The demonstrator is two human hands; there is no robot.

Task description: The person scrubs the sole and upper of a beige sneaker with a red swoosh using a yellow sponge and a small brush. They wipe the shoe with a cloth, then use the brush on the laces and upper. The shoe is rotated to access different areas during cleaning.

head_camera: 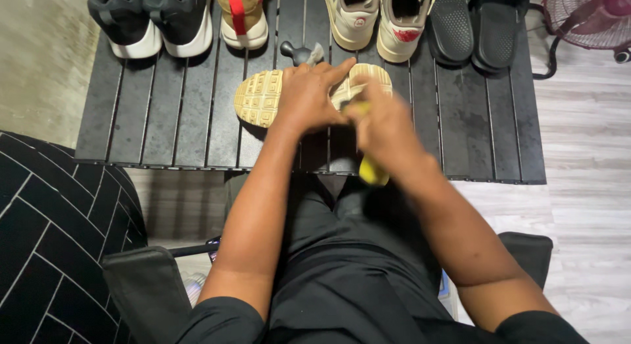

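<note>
Sitting at a black slatted table (164,120), a person works on an upturned shoe.

Far-left edge: a pair of black sneakers with white soles (151,18) stands along the table's far edge, toes toward the person.

Left of centre: a tan sneaker with a red strap (243,15) sits beside them on the same far edge.

Centre: the beige sneaker (259,97) lies sole-up near the middle of the table, its waffle tread facing the camera.

Left hand: the left hand (309,97) lies flat over the sole's midsection, fingers spread, pressing the shoe down to steady it.

Right hand: the right hand (384,127) is closed around a yellow-handled tool (371,170), likely a brush; its working end is hidden at the sole's right part, and motion blur softens the grip.

Behind the hands: a small dark grey object (299,52) rests touching the shoe's far side; its kind cannot be told.

Right of centre: a pair of cream sneakers (378,18) stands at the far edge.

Far-right corner: black slides (476,28) close the row.

Step in hand: judging by grip and blur, scrubbing the sole.

Next move: likely calls for shifting the bracing hand to bare the covered tread.
</note>
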